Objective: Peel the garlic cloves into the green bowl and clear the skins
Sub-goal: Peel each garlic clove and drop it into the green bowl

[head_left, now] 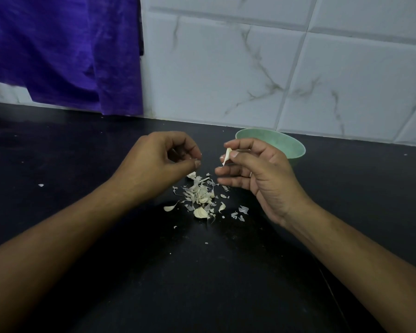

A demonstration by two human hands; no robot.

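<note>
Two hands: both raised over the black counter [82, 236], left of the green bowl [296, 146] and apart from each other.
Right hand [257, 171]: the closer one to the bowl, partly in front of its rim; thumb and forefinger pinch a garlic clove, and the other fingers curl loosely beneath.
Garlic clove [227, 156]: pale, held upright at the fingertips just left of the bowl, above the counter; a thin tail of skin hangs from its lower end.
Left hand [163, 159]: farther left of the bowl, fingers curled in, thumb tip close to the fingertips; I cannot tell whether a scrap is pinched there.
Skins [199, 192]: a loose heap of papery flakes on the counter, nearer me than the bowl and to its left, with stray flakes around it.
Loose cloves: three lie on the side of the heap farthest from the bowl: a tailed clove [169, 208], a plump clove [200, 212] and a small clove [222, 207].
Bowl itself: upright on the counter, close to the tiled wall [250, 68]; the part of its inside that shows is plain green.
Purple cloth [58, 49]: hangs against the wall, well left of the bowl, its hem down at the counter's back edge.
</note>
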